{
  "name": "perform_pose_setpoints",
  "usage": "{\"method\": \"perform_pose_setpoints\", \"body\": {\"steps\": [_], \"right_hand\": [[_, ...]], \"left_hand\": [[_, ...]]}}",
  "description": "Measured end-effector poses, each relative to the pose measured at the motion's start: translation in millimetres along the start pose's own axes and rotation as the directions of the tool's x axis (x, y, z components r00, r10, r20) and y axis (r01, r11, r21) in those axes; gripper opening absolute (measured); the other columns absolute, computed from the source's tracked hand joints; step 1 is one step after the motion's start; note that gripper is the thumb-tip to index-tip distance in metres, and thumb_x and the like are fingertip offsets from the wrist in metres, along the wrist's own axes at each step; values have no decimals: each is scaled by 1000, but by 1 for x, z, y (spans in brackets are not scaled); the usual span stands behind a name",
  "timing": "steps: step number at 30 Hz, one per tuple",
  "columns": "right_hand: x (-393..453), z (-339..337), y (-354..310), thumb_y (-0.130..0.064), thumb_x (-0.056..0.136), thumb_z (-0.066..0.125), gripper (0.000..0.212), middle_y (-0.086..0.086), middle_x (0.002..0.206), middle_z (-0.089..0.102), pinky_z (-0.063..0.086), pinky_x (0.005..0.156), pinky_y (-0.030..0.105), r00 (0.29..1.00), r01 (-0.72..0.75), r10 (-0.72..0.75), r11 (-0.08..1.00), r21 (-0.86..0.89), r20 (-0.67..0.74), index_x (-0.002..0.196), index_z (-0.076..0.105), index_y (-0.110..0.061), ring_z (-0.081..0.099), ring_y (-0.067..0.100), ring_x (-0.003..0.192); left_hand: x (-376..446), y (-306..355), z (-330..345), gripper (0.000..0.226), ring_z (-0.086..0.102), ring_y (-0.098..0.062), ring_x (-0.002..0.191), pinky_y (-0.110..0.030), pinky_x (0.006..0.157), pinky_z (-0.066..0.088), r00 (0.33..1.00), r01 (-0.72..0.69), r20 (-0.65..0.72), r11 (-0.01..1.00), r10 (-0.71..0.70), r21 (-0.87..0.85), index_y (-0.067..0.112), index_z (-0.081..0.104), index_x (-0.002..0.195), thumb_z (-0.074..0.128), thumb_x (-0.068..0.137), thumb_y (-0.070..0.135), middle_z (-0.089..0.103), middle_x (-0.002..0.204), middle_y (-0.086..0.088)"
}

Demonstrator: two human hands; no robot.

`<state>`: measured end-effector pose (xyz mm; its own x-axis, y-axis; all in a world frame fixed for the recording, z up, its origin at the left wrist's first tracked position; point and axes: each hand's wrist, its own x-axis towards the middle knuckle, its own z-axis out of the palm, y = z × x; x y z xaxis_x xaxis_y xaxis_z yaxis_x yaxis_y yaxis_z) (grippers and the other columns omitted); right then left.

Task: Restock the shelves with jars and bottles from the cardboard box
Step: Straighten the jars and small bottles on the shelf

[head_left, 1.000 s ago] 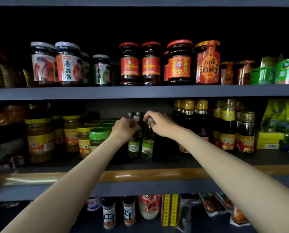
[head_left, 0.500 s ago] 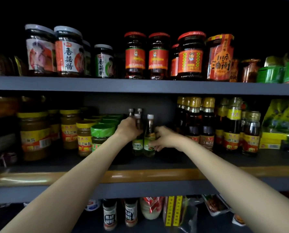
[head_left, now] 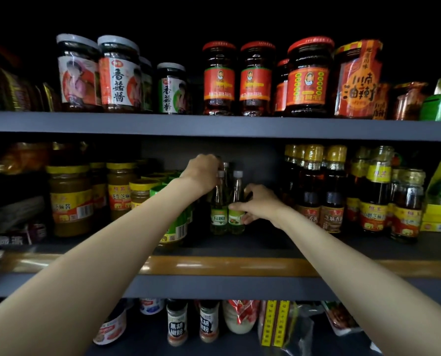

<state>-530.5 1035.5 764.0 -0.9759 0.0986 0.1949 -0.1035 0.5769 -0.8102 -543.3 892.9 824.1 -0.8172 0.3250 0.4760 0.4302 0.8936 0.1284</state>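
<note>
Clear bottles (head_left: 236, 204) stand on the middle shelf (head_left: 214, 286), placed. Right hand (head_left: 259, 202) grips one body; left hand (head_left: 201, 173) pinches a neighbouring cap. Cardboard box unseen; remaining stock unknown.

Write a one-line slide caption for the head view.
Both hands set small clear bottles on the middle shelf: left hand at the caps, right hand gripping the right bottle.
</note>
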Motion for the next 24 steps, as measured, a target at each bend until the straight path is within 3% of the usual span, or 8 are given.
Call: {"method": "perform_pose_setpoints", "body": {"steps": [3, 7, 9, 14, 16, 18, 21, 24], "right_hand": [[2, 6, -5, -22, 77, 77, 41, 17, 99, 64, 60, 69, 36, 999, -17, 16, 999, -32, -29, 102, 48, -6, 68, 22, 63], [5, 14, -13, -21, 76, 77, 43, 10, 111, 57, 59, 66, 29, 999, -29, 28, 999, -26, -39, 104, 48, -7, 68, 19, 63], [6, 17, -16, -17, 77, 76, 42, 9, 112, 57, 59, 72, 31, 999, -35, 34, 999, -21, -22, 107, 49, -6, 70, 24, 77], [4, 20, -16, 8, 78, 68, 48, 17, 124, 54, 56, 81, 33, 999, -50, 49, 998, 37, 24, 122, 50, 1, 63, 32, 104], [5, 16, -12, 10, 78, 67, 54, 17, 125, 53, 56, 82, 34, 997, -60, 62, 997, -39, 49, 127, 48, 1, 63, 32, 104], [4, 9, -7, 9, 79, 65, 45, 15, 113, 58, 55, 85, 38, 998, -48, 56, 981, -185, 41, 121, 54, -2, 64, 29, 98], [-7, -8, 2, 11, 84, 55, 37, 10, 107, 61, 56, 81, 33, 997, 63, -40, 900, -432, 61, 112, 62, -12, 66, 25, 94], [-24, -17, 7, 12, 87, 39, 64, 7, 134, 49, 48, 82, 24, 956, 237, -61, 742, -628, 289, 134, 48, -31, 56, 22, 111]], "left_hand": [[6, -5, -1, 33, 58, -30, 112, -32, 89, 46, 999, 33, 12, 999, -33, -35, 10, 59, 118, 61, 86, 16, 61, 121, -13], [15, -13, -1, 31, 59, -28, 110, -31, 88, 47, 996, 83, 49, 995, -80, -62, 10, 60, 117, 61, 86, 11, 61, 120, -11], [17, -14, -1, 31, 58, -29, 111, -31, 89, 47, 993, 99, 68, 994, -96, -39, 9, 58, 119, 59, 88, 9, 60, 121, -13], [-9, -2, -1, 40, 50, -34, 121, -38, 92, 46, 999, -18, -25, 961, 26, 278, 8, 48, 130, 43, 92, -1, 49, 132, -14], [-33, 8, 2, 41, 44, -32, 126, -39, 91, 46, 972, -152, -104, 902, 211, 404, 10, 43, 134, 38, 94, 4, 43, 137, -12], [-54, 11, 13, 37, 48, -31, 123, -39, 88, 47, 938, -285, -48, 842, 344, 459, 9, 46, 130, 36, 94, 4, 47, 134, -9], [-67, -5, 34, 37, 55, -30, 115, -38, 88, 48, 935, -350, 109, 839, 336, 416, 11, 53, 122, 45, 88, -3, 54, 125, -8], [-67, -17, 45, 44, 55, -32, 115, -37, 96, 46, 943, -285, 233, 938, 238, 197, 16, 53, 128, 43, 89, -1, 54, 126, -13]]}}
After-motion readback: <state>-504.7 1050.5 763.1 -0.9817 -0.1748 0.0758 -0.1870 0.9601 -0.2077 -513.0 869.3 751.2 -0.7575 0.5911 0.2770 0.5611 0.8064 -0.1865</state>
